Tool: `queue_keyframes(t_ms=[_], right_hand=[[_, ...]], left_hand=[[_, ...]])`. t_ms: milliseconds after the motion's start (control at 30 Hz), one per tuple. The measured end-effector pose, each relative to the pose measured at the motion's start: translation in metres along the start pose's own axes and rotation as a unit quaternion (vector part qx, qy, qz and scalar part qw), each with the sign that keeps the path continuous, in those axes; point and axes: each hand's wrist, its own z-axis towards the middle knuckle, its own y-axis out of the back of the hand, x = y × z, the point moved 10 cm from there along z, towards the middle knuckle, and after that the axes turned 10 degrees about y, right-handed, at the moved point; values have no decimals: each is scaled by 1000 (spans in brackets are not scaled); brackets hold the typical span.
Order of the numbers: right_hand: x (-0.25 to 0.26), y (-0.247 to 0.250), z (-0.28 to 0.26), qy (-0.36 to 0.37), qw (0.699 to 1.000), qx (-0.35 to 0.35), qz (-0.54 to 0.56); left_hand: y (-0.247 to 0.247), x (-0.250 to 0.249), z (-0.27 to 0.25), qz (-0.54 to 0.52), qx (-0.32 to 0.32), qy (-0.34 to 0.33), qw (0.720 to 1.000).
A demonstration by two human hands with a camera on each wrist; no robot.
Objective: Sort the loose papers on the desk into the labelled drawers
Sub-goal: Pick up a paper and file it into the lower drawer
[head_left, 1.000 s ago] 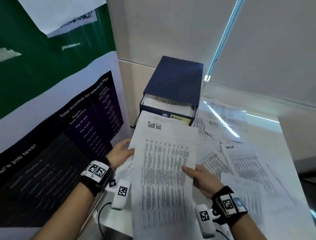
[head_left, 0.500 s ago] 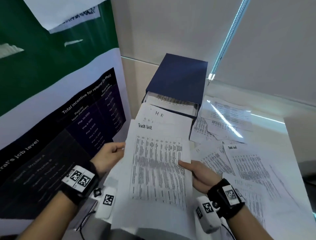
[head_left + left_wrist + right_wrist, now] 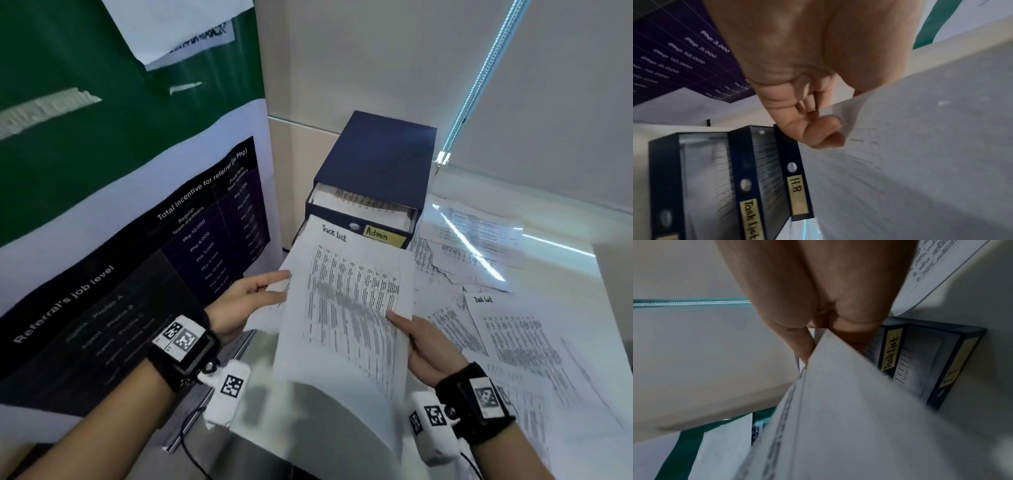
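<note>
A sheet headed "Task List" [image 3: 346,308] [image 3: 920,146] [image 3: 859,418] hangs in the air just in front of the dark blue drawer unit [image 3: 380,164]. My left hand [image 3: 246,301] [image 3: 818,129] pinches its left edge with curled fingers. My right hand [image 3: 418,342] [image 3: 818,331] pinches its right edge. The top drawer, labelled "Admin" [image 3: 378,235], stands pulled out with printed paper inside. The wrist views show lower drawers labelled "Task List" [image 3: 752,219] [image 3: 891,352] and "H.R" [image 3: 797,186], also pulled out. The sheet's lower end curls downward and hides them in the head view.
Several loose printed sheets [image 3: 507,335] cover the white desk [image 3: 555,274] to the right of the unit. A large poster board [image 3: 120,205] stands along the left. A blind cord [image 3: 479,75] hangs at the back right. A grey metal surface [image 3: 308,428] lies below the held sheet.
The held sheet has come down and toward me, uncovering the "Admin" label on the top drawer. Both hands kept their grip on its edges.
</note>
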Motion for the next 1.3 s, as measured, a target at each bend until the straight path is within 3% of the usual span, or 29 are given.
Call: queue_keyframes(t_ms=[167,367,533,667,800,967,1033,1133,1300], right_hand=[[23,12,15,58,995,-66,-43],[59,46,20,104,952,-158,-239],[73,51,16,132,911,-171,-351],[59,45,37,96,935,-146,-310],[41,38,52,74,947,-125,-287],[52,53,69,90,894,-204,-388],[69,51,75,125,877,-220,-409],[87,39,84,169,876,-217,-396],[84,25,105,143,865,-187,-442]], left_hand=[[1,-11,40,29,-11,-9,999],[29,-40,79,188,-186,-51,963],[3,-40,99,170,-107,-27,979],[-18,-39,113,251,-62,-41,965],[-21,-48,130,244,-84,-64,964],[-19,-56,150,152,-98,-54,982],[-13,-59,153,164,-118,-61,977],[3,-48,160,201,-128,-21,971],[21,-41,164,154,-133,19,979]])
